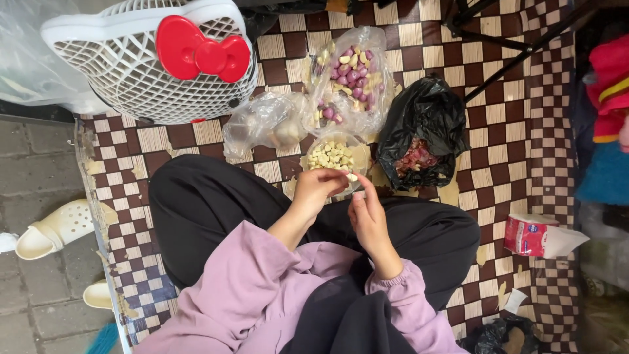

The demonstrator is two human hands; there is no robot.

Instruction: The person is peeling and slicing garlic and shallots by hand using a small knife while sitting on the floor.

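- The person sits cross-legged on a checkered brown-and-cream mat (524, 131); lilac sleeves and black trousers fill the lower middle, and the head is out of view.
- The left hand (316, 189) has its grip curled closed over a pale peeled garlic clove (352, 177), just at the near rim of the bowl; most of the clove is covered by the fingertips.
- The right hand (368, 219) is loosely curled, thumb and forefinger raised toward that clove; whether it touches or holds anything cannot be told.
- A clear bowl of peeled cloves (333, 156) sits just beyond the hands; its near rim is hidden by them.
- Behind it, a clear bag of purple-skinned and pale cloves (352, 72), contents blurred by glare.
- A second clear bag (265, 121) holds something whitish, hard to make out.
- A black bag (422, 131) opens on reddish peelings.
- A white lattice basket with a red bow (157, 59) is cut off at the top.
- A pale sandal (52, 229) lies on the paving.
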